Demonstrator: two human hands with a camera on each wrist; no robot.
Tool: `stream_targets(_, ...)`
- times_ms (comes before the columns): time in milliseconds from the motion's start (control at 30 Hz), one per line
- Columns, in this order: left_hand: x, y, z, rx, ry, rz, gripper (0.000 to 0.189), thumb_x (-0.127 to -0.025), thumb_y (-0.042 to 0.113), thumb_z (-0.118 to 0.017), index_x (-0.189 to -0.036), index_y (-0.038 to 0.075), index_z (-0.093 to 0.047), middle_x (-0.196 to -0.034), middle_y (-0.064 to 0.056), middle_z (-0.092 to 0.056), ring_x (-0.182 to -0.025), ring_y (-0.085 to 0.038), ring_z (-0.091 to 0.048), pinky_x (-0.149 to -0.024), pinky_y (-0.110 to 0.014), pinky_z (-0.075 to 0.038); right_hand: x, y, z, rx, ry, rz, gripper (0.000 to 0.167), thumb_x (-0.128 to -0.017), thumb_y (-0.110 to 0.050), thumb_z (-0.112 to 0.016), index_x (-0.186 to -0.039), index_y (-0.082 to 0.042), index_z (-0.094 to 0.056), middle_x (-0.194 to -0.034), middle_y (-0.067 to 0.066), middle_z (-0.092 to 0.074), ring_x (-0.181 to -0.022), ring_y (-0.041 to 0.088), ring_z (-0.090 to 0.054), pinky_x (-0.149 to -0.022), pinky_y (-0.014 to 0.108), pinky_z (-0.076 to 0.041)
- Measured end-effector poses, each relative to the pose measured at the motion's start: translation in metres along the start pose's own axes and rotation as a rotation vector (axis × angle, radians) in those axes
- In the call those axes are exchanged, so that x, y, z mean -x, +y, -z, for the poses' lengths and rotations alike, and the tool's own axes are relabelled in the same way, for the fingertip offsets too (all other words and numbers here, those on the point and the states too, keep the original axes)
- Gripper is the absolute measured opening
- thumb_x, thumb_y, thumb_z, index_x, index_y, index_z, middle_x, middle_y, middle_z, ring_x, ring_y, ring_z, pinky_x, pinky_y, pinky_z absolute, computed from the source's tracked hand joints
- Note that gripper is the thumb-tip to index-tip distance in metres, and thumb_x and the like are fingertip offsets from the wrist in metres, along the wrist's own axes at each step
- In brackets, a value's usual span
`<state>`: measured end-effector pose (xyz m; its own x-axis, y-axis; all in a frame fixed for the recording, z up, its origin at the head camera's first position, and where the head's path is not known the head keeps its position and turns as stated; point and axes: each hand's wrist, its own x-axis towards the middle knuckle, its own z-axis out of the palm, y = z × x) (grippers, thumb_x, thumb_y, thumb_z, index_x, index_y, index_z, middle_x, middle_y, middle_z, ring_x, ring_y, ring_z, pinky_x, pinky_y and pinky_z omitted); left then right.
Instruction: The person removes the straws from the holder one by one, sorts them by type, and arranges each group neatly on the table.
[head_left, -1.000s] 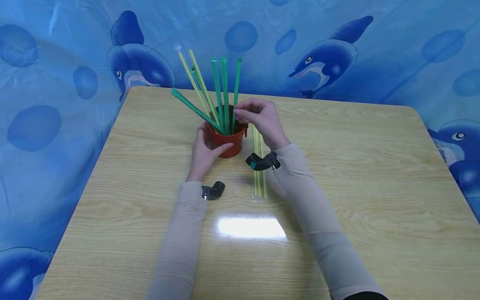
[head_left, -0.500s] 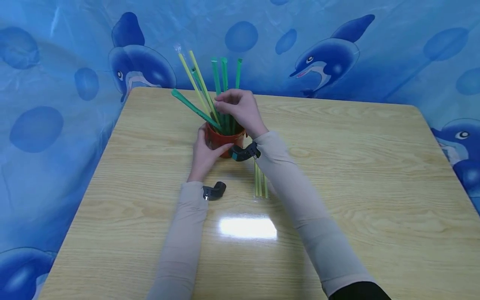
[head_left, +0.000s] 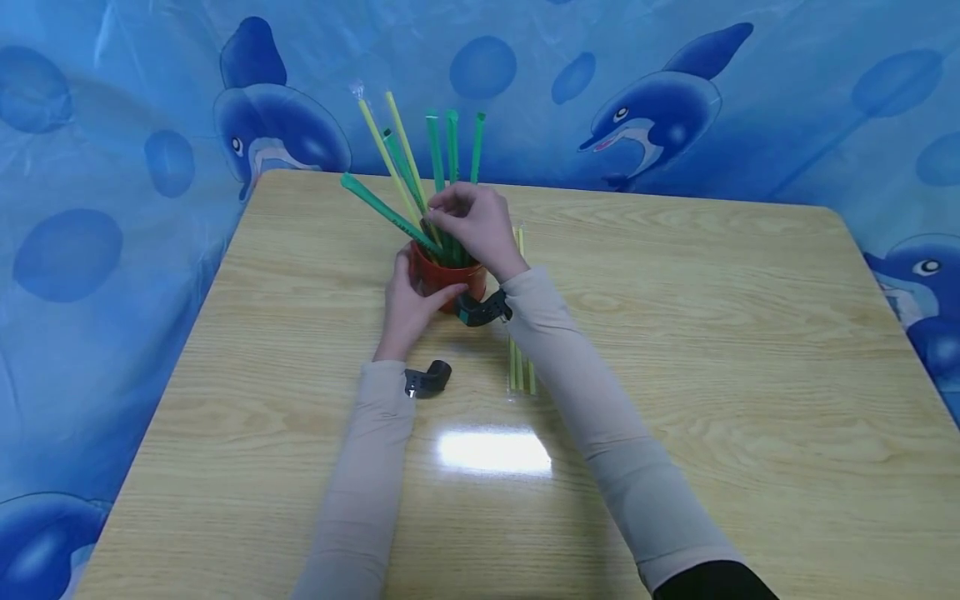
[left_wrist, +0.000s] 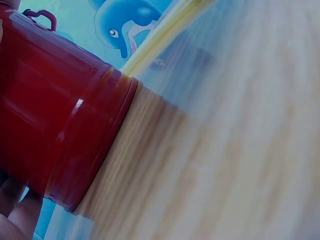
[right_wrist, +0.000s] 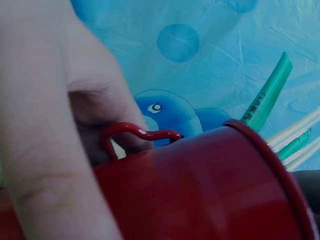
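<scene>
A small red pail (head_left: pixel 450 279) with side handles stands near the table's far middle. It holds several green paper-wrapped straws (head_left: pixel 386 210) and two yellow straws (head_left: pixel 378 137) in clear wrap. My left hand (head_left: pixel 408 304) grips the pail from the left, thumb across its front. My right hand (head_left: pixel 480 223) is over the rim, thumb and forefinger pinched at the right-hand yellow straw (head_left: pixel 403 142), hiding some green stems. The left wrist view shows the pail's red side (left_wrist: pixel 60 100) close up. In the right wrist view, fingers lie near a wire handle (right_wrist: pixel 142 132).
More yellow straws (head_left: pixel 519 367) in clear wrap lie on the wooden table (head_left: pixel 712 350), right of the pail and partly under my right forearm. A blue dolphin-print sheet (head_left: pixel 495 71) hangs behind the table.
My right hand has moved left from the right-hand green straw to the yellow straws, then slightly down. One yellow straw's top has shifted slightly right. My left hand stays on the pail.
</scene>
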<state>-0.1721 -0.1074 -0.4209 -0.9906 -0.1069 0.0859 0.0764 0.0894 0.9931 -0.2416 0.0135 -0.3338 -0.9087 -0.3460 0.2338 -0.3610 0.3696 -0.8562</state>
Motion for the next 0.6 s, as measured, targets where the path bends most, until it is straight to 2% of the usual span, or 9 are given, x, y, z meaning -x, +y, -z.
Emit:
stream_targets(200, -0.0005, 0.0004, 0.0006, -0.011, 0.003, -0.007, 0.081, -0.078, 0.018, -0.079, -0.141, 0.012, -0.029, -0.14, -0.006, -0.041, -0.129, -0.014, -0.039, -0.105, -0.023, -0.036, 0.0, -0.0018, -0.0045, 0.168, -0.01, 0.06, 0.016, -0.086, -0.014, -0.07, -0.096, -0.002, -0.069, -0.088, 0.009, -0.069, -0.077, 0.015, -0.064, -0.069, 0.023, -0.052)
stream_targets(433, -0.0014, -0.0011, 0.001, -0.027, 0.008, -0.013, 0.084, -0.077, 0.02, -0.08, -0.143, 0.012, -0.028, -0.141, -0.006, -0.042, -0.129, -0.013, -0.039, -0.106, -0.022, -0.034, 0.002, -0.0003, -0.0071, 0.166, 0.128, 0.087, 0.016, -0.085, -0.012, -0.07, -0.096, 0.0, -0.069, -0.088, 0.011, -0.069, -0.077, 0.018, -0.064, -0.071, 0.023, -0.052)
stream_targets(600, -0.0005, -0.0013, 0.0009, -0.033, 0.007, 0.003, 0.084, -0.077, 0.021, -0.079, -0.143, 0.013, -0.028, -0.142, -0.005, -0.041, -0.13, -0.012, -0.038, -0.106, -0.022, -0.034, 0.0024, -0.0006, -0.0102, 0.212, 0.163, 0.072, 0.017, -0.085, -0.011, -0.07, -0.098, 0.001, -0.069, -0.09, 0.012, -0.069, -0.08, 0.019, -0.065, -0.073, 0.023, -0.052)
